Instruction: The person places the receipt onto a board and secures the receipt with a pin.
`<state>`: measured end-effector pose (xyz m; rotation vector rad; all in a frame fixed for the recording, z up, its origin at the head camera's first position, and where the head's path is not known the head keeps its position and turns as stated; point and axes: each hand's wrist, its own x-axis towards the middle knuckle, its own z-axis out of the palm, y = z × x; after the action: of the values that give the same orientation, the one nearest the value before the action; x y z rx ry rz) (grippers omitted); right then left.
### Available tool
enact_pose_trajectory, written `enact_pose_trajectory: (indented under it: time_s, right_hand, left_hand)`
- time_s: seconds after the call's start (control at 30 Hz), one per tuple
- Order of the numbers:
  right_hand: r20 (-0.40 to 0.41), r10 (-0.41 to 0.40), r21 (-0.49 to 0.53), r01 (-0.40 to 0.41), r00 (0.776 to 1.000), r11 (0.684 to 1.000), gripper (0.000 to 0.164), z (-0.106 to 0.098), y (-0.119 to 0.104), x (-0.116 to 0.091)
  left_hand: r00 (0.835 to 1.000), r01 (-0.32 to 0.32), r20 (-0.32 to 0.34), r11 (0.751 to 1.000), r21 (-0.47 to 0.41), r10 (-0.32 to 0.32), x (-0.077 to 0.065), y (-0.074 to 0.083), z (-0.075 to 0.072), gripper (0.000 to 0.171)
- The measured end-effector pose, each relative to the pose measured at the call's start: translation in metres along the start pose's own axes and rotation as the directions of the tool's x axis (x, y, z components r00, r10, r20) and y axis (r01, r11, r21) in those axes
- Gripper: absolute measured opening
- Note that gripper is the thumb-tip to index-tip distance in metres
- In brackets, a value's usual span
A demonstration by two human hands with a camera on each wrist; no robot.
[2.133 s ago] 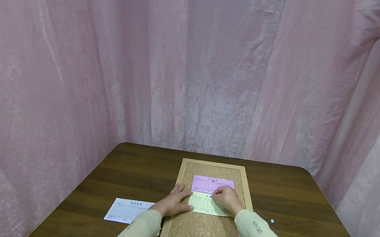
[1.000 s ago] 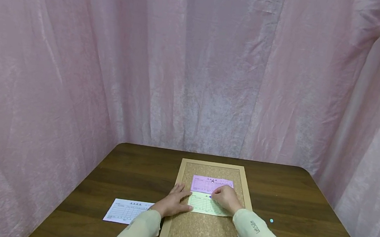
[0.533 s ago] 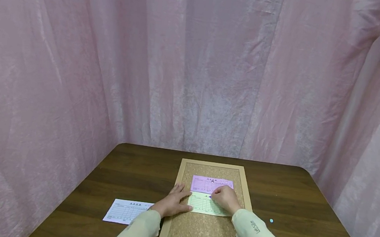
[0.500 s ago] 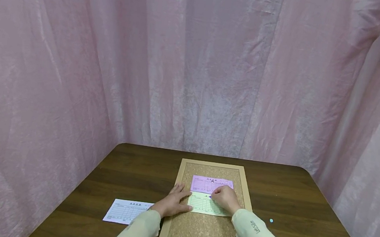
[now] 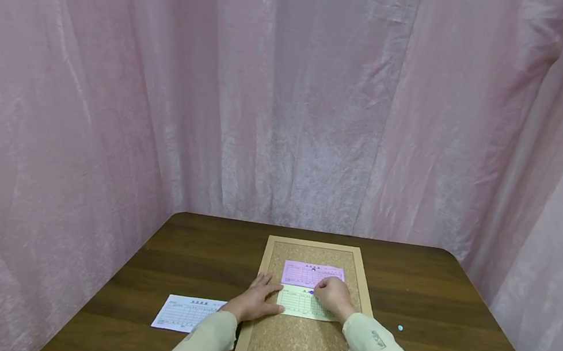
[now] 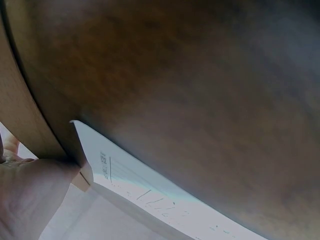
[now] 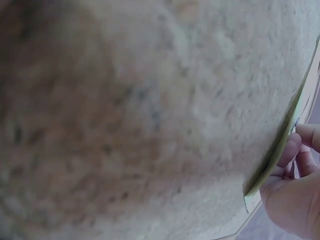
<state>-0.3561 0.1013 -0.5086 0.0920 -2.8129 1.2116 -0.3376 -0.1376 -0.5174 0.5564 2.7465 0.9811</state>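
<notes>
In the head view a cork board (image 5: 298, 345) with a wooden frame lies on the table. A pink form (image 5: 299, 273) with a small dark pin lies on its upper part, and a pale green form (image 5: 293, 303) sits just below it. My right hand (image 5: 334, 296) has its thumb and fingertips right at a purple push pin (image 5: 311, 292) near the green form's top edge. Spread over the board's left frame, my left hand (image 5: 252, 302) rests with its fingertips at the left edge of the green form. The right wrist view shows curled fingers (image 7: 306, 135) beside the green paper's edge.
A white form (image 5: 187, 313) lies on the table (image 5: 445, 298) left of the board, partly covered by the left forearm. A small light-blue round piece (image 5: 400, 328) lies to the right. Pink curtains (image 5: 319, 116) hang behind.
The right fingertips have shifted slightly right, and more of the purple push pin shows now. The left hand holds its place on the board.
</notes>
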Motion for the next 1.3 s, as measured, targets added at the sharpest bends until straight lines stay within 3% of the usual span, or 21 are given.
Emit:
enact_pose_trajectory:
  time_s: [0.27,0.47,0.63,0.83,1.1,1.3]
  right_hand:
    - [0.019,-0.035,0.005,0.034,0.999,0.999,0.01,-0.014,0.006,-0.009]
    - [0.034,-0.011,0.034,0.01,0.999,0.999,0.011,-0.023,0.01,-0.015]
    - [0.05,0.001,0.032,-0.003,0.999,0.999,0.009,-0.029,0.015,-0.019]
    - [0.045,-0.061,-0.018,0.062,0.997,0.998,0.01,-0.039,0.017,-0.028]
    - [0.056,-0.041,0.017,0.04,0.998,0.999,0.021,-0.054,0.021,-0.043]
    - [-0.003,-0.034,0.023,0.034,0.999,0.999,0.027,-0.071,0.033,-0.052]
  left_hand:
    - [1.0,0.002,0.008,1.0,0.007,-0.002,-0.001,0.001,-0.002,0.064]
    - [1.0,0.007,0.026,1.0,0.029,-0.007,0.002,-0.001,-0.005,0.066]
    - [0.999,0.013,0.049,0.998,0.061,-0.016,0.006,0.006,-0.006,0.064]
    - [0.999,0.02,0.04,0.993,0.113,-0.025,0.008,0.015,-0.006,0.063]
    - [1.0,0.007,-0.023,0.975,0.222,-0.002,0.0,0.013,-0.009,0.061]
    - [0.998,-0.053,-0.005,0.972,0.228,0.056,-0.007,0.015,-0.012,0.056]
